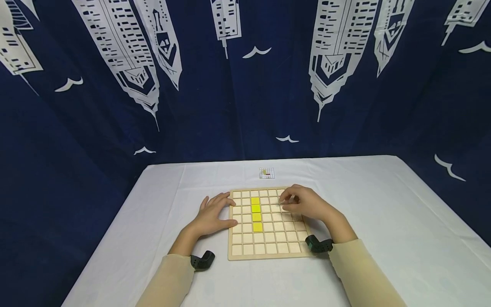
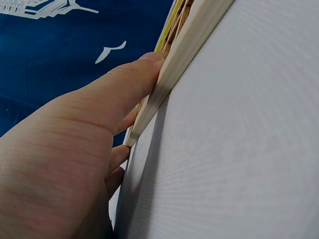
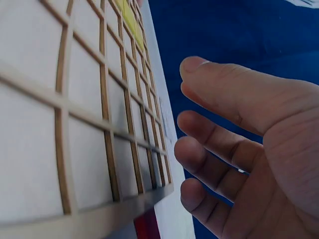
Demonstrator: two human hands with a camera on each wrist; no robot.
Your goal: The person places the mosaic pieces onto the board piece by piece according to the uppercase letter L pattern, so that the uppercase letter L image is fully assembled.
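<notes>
A square wooden grid board [image 1: 268, 257] lies on the table, with several yellow tiles [image 1: 256, 217] in one column left of its middle. My left hand [image 1: 211, 216] rests at the board's left edge, fingers spread; in the left wrist view its thumb [image 2: 134, 74] touches the wooden rim. Over the board's upper right part hovers my right hand [image 1: 303, 202], fingers loosely bent. The right wrist view shows the fingertips [image 3: 189, 152] apart from the grid, with nothing visible in them. Beyond the board's rim there, a red piece [image 3: 147, 226] is partly hidden.
A small card [image 1: 267, 172] printed with a grid and coloured squares lies behind the board. White cloth [image 1: 153, 213] covers the table. A dark blue curtain [image 1: 238, 106] with white building prints hangs behind it. Each wrist wears a black device [image 1: 203, 260].
</notes>
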